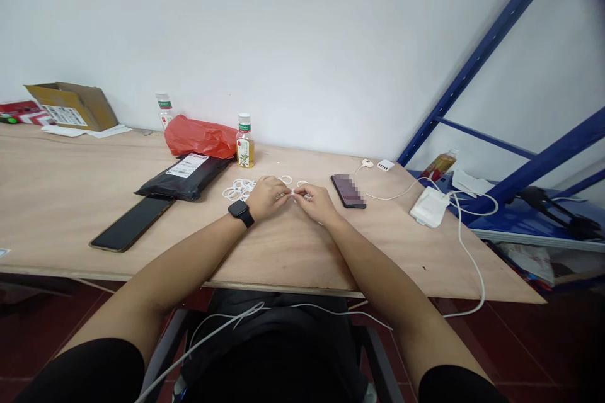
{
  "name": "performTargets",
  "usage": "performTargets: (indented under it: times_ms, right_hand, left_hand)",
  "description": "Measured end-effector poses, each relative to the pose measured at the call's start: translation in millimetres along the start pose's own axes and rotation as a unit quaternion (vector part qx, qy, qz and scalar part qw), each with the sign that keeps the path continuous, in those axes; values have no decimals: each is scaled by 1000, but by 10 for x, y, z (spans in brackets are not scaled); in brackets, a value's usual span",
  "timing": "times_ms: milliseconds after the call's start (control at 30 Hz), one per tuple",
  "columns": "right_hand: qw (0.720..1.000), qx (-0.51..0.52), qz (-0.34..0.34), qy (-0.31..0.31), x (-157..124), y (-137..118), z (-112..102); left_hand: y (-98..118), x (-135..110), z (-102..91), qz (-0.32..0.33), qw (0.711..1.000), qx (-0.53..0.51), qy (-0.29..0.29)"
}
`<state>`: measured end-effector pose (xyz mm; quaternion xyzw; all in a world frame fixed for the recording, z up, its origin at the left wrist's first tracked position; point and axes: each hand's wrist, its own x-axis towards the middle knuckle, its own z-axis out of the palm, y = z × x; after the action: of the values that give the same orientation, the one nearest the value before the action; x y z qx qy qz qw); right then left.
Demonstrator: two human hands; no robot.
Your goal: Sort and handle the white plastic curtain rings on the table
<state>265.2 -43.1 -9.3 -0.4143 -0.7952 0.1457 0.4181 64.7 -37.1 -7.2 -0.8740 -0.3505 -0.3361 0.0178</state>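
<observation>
My left hand (268, 197), with a black smartwatch (241, 213) on its wrist, and my right hand (316, 201) meet fingertip to fingertip over the wooden table (70, 195). Both pinch a small white ring (292, 192) between them. A pile of several white rings (239, 189) lies just left of and behind my left hand. Two more rings (286, 179) lie behind the fingers.
A dark phone (133, 223) lies left, a black parcel (186, 175) and red bag (201, 136) behind it, two bottles (244, 141) near. Another phone (348, 191), a white charger (429, 206) with cables and a blue rack (496, 31) are right. A cardboard box (70, 105) sits far left.
</observation>
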Motion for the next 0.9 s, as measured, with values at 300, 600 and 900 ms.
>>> performTargets:
  times_ms: [300,600,900]
  right_hand:
    - [1000,-12,-8,-4,-14,-18,-26]
    - [1000,-17,-12,-8,-7,-8,-17]
    - [999,45,14,13,22,43,-8]
  left_hand:
    - [3,10,-2,22,1000,-19,-2]
    - [12,1,4,11,1000,-2,29]
    - [-33,15,0,-5,996,-42,74]
